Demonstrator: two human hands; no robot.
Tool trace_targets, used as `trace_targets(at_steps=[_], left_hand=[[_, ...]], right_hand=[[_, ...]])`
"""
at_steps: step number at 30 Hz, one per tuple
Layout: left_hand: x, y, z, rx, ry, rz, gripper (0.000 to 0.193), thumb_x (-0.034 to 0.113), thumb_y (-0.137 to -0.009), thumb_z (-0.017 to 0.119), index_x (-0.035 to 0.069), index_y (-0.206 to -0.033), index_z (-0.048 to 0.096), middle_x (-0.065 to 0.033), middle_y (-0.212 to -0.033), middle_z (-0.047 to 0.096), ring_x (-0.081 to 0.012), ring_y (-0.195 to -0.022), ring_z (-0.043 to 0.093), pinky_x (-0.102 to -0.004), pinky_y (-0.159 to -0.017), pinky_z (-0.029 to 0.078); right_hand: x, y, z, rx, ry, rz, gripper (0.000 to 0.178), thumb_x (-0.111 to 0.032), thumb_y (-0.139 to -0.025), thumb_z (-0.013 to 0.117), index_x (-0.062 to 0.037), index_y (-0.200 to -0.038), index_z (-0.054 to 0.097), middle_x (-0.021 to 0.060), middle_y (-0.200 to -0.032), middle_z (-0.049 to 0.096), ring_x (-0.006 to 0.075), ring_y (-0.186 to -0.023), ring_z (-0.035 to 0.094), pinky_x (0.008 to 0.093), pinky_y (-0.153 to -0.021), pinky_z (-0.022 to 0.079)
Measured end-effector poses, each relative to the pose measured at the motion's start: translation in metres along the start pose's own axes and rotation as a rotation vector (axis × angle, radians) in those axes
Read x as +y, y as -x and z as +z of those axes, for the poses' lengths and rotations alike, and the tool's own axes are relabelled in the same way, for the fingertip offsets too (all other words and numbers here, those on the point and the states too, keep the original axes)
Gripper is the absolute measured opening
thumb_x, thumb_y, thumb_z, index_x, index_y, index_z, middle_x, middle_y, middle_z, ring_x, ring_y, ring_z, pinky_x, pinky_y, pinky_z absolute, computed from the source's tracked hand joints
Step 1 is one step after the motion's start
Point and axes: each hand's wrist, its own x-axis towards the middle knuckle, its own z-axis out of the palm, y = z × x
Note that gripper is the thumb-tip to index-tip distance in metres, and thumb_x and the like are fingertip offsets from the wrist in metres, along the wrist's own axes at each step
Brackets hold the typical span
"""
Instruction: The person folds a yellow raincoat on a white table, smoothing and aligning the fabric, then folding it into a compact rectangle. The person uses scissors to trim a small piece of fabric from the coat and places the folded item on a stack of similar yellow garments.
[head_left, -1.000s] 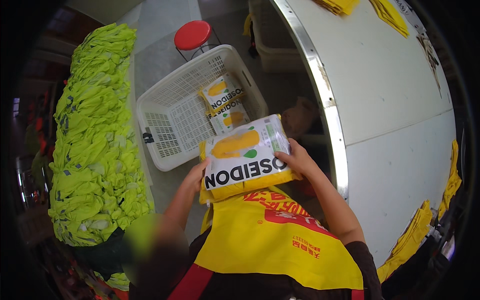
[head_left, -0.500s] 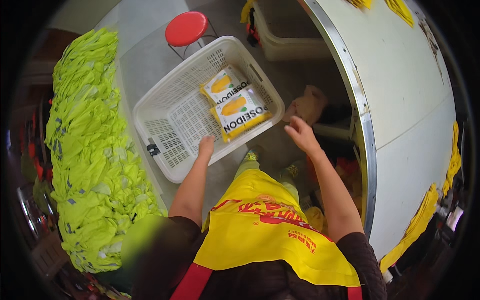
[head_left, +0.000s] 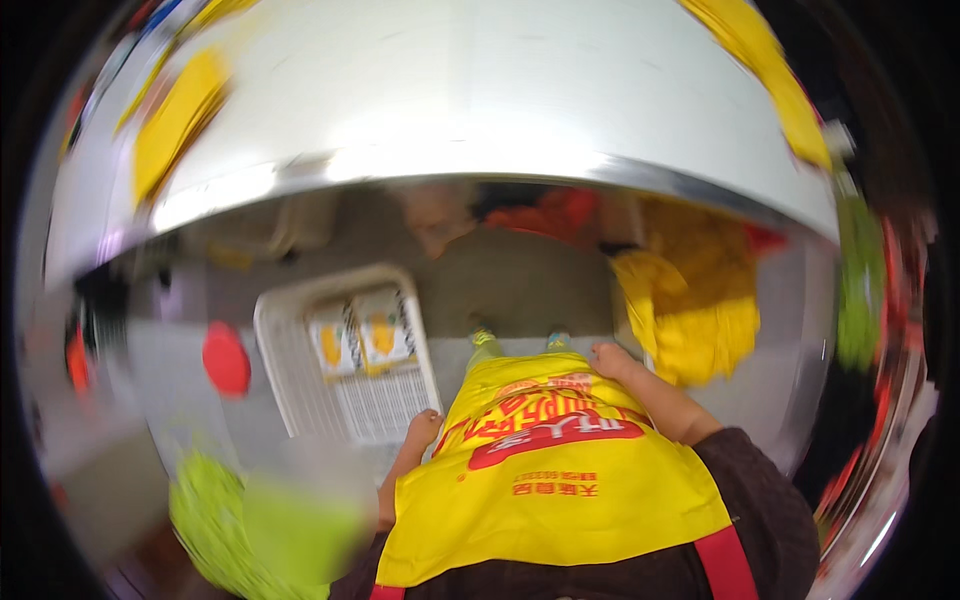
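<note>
Packs [head_left: 388, 338], 2, lie flat, side by side, in basket [head_left: 385, 405] at 10 o'clock, prob. for stability. L hand [head_left: 424, 426] by its rim, R hand [head_left: 614, 362] near yellow cloth [head_left: 700, 325], 1 o'clock; both look empty, can't tell if spread.

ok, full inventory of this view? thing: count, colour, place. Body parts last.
Table: one, white, across the top
Yellow cloths: count unclear, yellow, table's left and right ends
Basket: one, white, left of centre
Packs: two, white and yellow, in basket
Stool: one, red, left of basket
Yellow heap: one, yellow, right, below table edge
Red cloth: count unclear, red, under table
Lime cloth: count unclear, lime, lower left and far right
Apron: one, yellow, on the person
Sleeves: two, dark, either side of apron
Left hand: one, bare, by basket's near right corner
Right hand: one, bare, by apron's upper right edge
</note>
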Motion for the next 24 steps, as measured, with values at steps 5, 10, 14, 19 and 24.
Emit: trace_targets(at_steps=[5,10,14,19,24], left_hand=[[0.128,-0.05,-0.061,0.087,-0.276,0.356,0.03,0.021,-0.082,0.058,0.002,-0.104,0.061,-0.0213,-0.09,0.063,-0.0345,-0.083,0.062,-0.0402,-0.075,0.048],[0.403,-0.078,-0.067,0.472,-0.261,1.166,0.027,0.004,-0.082,0.059,0.001,-0.109,0.057,-0.016,-0.109,0.058,-0.0319,-0.104,0.053,-0.0386,-0.09,0.042],[0.583,-0.076,-0.012,0.771,-0.447,1.441,0.037,0.007,-0.084,0.06,-0.001,-0.118,0.051,-0.0183,-0.12,0.051,-0.0369,-0.117,0.043,-0.0423,-0.098,0.034],[0.694,-0.123,0.04,0.896,-0.634,1.264,0.045,0.022,-0.09,0.054,0.003,-0.129,0.043,-0.0191,-0.134,0.036,-0.0355,-0.124,0.035,-0.0421,-0.098,0.037],[0.703,-0.135,0.061,0.538,0.02,1.031,0.049,0.023,-0.094,0.048,0.006,-0.136,0.03,-0.0125,-0.138,0.029,-0.025,-0.115,0.046,-0.0331,-0.089,0.049]], right_hand=[[0.075,0.043,0.067,0.224,-0.514,0.264,0.033,-0.026,-0.076,0.06,-0.004,-0.1,0.062,0.0183,-0.099,0.063,0.0337,-0.094,0.06,0.0395,-0.082,0.047],[0.153,0.057,0.151,0.298,-0.642,0.26,0.028,-0.027,-0.075,0.061,-0.0039,-0.091,0.063,0.0175,-0.095,0.062,0.0347,-0.086,0.059,0.0404,-0.076,0.047],[0.23,0.045,0.19,0.303,-0.722,0.33,0.027,-0.025,-0.076,0.059,-0.0036,-0.092,0.062,0.0176,-0.092,0.062,0.0346,-0.086,0.059,0.041,-0.076,0.047],[0.36,-0.029,0.138,0.581,-1.027,0.574,0.025,-0.022,-0.075,0.059,-0.001,-0.088,0.059,0.0203,-0.092,0.061,0.038,-0.089,0.057,0.0437,-0.078,0.046],[0.454,-0.081,0.071,0.555,-0.597,0.78,0.032,-0.019,-0.084,0.048,-0.0087,-0.113,0.057,0.0167,-0.118,0.055,0.0375,-0.112,0.048,0.0445,-0.087,0.042]])
